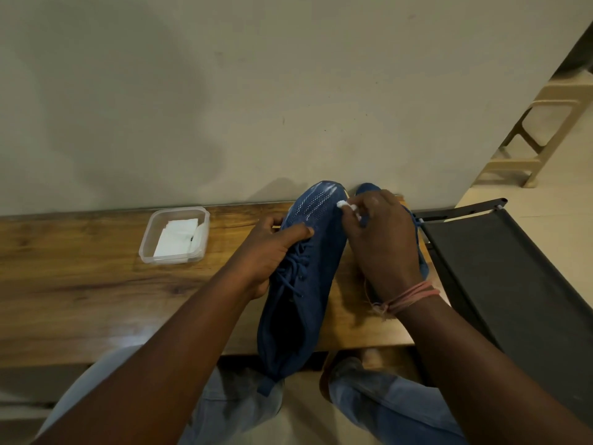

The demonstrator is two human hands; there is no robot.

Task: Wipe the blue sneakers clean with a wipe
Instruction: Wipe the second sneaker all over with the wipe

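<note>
A blue sneaker [308,268] is lifted over the wooden table [80,284], toe pointing away toward the wall. My left hand [272,248] grips it across the laces, thumb on top. My right hand [382,239] pinches a small white wipe [345,205] and presses it against the right side of the toe. The second blue sneaker [369,188] lies on the table behind my right hand, mostly hidden by it.
A clear plastic box [175,236] holding white wipes stands on the table to the left of the shoes. A dark chair [513,284] sits close at the right. A beige plastic stool [545,130] stands farther back right. The wall rises just behind the table.
</note>
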